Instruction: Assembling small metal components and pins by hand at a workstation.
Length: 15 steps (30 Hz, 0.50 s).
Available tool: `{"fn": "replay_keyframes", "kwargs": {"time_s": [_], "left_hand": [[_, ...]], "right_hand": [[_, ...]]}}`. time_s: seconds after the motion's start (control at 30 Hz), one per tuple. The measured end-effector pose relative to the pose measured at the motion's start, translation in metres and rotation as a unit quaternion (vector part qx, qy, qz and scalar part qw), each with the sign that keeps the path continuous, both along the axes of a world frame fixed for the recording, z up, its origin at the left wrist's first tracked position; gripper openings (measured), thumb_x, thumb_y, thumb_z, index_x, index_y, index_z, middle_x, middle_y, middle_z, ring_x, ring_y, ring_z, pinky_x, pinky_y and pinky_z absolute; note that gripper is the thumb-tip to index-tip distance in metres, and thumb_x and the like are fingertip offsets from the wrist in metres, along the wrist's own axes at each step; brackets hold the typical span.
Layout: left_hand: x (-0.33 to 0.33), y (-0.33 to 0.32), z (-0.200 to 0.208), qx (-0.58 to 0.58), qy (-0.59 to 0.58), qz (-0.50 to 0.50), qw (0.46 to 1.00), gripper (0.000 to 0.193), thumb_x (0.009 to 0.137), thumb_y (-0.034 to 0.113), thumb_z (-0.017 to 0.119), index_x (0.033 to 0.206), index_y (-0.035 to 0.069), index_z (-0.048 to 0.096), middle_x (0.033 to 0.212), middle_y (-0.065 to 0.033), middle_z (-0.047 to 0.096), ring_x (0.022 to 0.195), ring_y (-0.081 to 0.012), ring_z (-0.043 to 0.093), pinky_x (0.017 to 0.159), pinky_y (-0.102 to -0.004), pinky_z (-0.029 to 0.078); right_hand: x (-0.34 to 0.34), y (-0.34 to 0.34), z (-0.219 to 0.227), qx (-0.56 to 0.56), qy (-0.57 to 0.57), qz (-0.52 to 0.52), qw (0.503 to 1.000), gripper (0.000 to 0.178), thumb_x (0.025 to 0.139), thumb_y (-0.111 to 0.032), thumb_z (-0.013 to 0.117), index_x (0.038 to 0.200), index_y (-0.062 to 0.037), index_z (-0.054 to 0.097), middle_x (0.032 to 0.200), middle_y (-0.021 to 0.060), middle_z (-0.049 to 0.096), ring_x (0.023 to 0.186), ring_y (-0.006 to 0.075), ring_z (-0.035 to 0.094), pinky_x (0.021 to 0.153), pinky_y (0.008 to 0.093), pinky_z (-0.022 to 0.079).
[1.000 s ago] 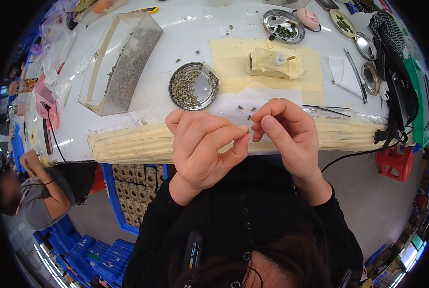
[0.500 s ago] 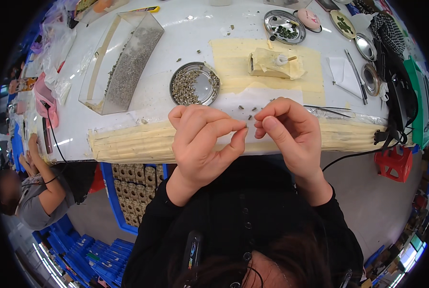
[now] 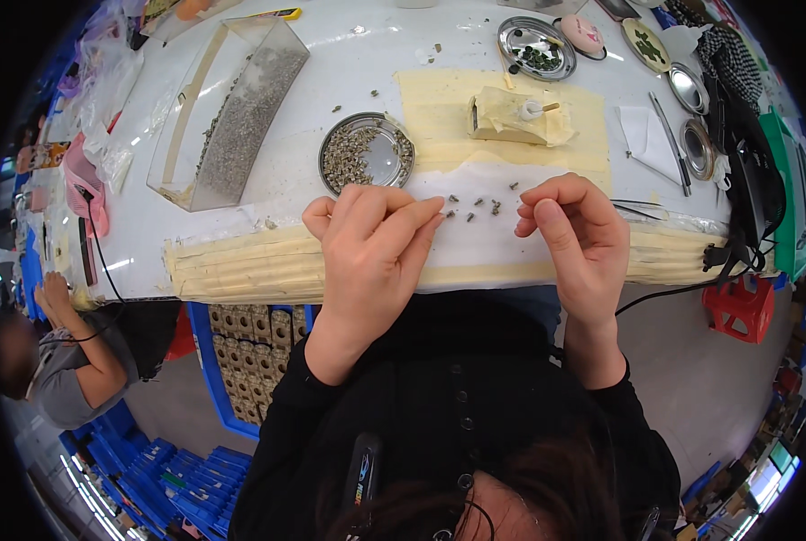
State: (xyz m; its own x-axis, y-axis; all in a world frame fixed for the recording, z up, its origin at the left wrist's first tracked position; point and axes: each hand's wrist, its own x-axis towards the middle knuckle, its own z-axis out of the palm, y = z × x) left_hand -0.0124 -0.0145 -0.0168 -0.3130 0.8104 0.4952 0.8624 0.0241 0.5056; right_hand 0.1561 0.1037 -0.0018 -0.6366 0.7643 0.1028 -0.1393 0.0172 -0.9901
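Several small metal parts (image 3: pixel 496 207) lie scattered on a sheet of white paper (image 3: pixel 484 248) between my hands. At the left of them, my left hand (image 3: pixel 367 243) is closed, thumb and index fingertips pinched together beside one of the parts. Whether anything tiny sits in that pinch is too small to tell. To the right, my right hand (image 3: pixel 579 243) hovers with loosely curled fingers, thumb and fingertips apart and nothing visible in them. Just beyond my left hand stands a round metal dish (image 3: pixel 389 162) heaped with similar small parts.
A clear bin (image 3: pixel 173 171) of tiny parts stands at the left. Behind the paper, a taped block (image 3: pixel 502 122) holds a white nozzle-like piece. Tweezers (image 3: pixel 669 135) and metal lids (image 3: pixel 696 149) lie right. A tray of metal pieces (image 3: pixel 249 361) is below the table; another person (image 3: pixel 78 370) sits left.
My hands have moved apart. The left shifted slightly left and forward toward the paper; the right moved right, uncovering more of the loose parts.
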Motion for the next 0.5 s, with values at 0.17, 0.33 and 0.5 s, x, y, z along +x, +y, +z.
{"fn": "replay_keyframes", "kwargs": {"time_s": [0.17,0.33,0.5], "left_hand": [[-0.027,-0.012,0.009,0.028,0.006,0.108,0.994,0.016,0.075,0.007,0.075,0.090,0.011,0.072,0.080,0.0022,0.059,0.075,-0.0141,0.052,0.078,-0.0309,0.027],[-0.043,-0.019,0.015,-0.001,0.007,0.141,0.990,0.012,0.076,0.008,0.074,0.087,0.011,0.071,0.081,0.0020,0.059,0.079,-0.0144,0.053,0.081,-0.0308,0.028],[-0.045,-0.011,0.019,-0.041,0.030,0.100,0.994,0.009,0.077,0.010,0.073,0.085,0.012,0.070,0.080,0.0024,0.058,0.080,-0.0151,0.052,0.082,-0.0323,0.027]], "right_hand": [[0.003,0.003,-0.002,0.010,0.006,-0.013,1.000,0.010,0.093,-0.004,0.059,0.096,0.0043,0.063,0.087,0.0055,0.064,0.075,0.0092,0.059,0.071,0.0224,0.048],[0.000,0.002,-0.002,0.015,0.002,-0.009,1.000,0.010,0.093,-0.004,0.058,0.096,0.0042,0.063,0.086,0.0056,0.064,0.075,0.0092,0.059,0.071,0.0223,0.048],[-0.002,0.000,-0.002,0.010,-0.009,0.001,1.000,0.010,0.093,-0.004,0.059,0.096,0.0045,0.063,0.086,0.0061,0.064,0.075,0.0092,0.059,0.070,0.0221,0.048]]}}
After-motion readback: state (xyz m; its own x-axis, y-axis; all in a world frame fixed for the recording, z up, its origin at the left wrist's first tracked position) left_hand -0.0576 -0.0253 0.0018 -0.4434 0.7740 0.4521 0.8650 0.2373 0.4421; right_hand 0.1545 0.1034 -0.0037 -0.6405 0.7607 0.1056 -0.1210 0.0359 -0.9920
